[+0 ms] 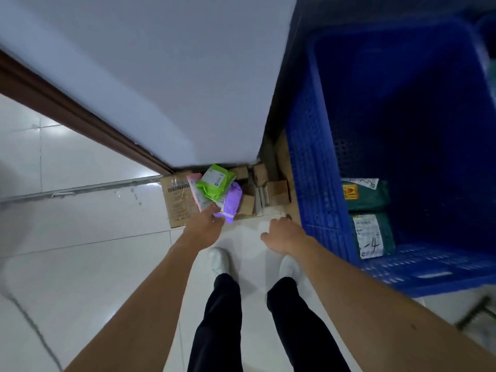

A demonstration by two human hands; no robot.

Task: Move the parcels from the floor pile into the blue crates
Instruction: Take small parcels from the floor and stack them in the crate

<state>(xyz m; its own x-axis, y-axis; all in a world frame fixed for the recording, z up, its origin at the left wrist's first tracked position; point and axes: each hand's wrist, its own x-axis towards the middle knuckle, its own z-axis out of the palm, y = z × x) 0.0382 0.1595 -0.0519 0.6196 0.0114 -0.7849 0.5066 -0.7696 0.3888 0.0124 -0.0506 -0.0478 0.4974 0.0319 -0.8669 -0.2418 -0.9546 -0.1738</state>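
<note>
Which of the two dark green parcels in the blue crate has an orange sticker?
The farther parcel, lying beyond the other; the nearer parcel shows only a white label with handwriting.

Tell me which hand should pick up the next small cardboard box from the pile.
Right. The right hand is free and hangs just short of the small cardboard boxes; the left hand holds the soft parcels.
</note>
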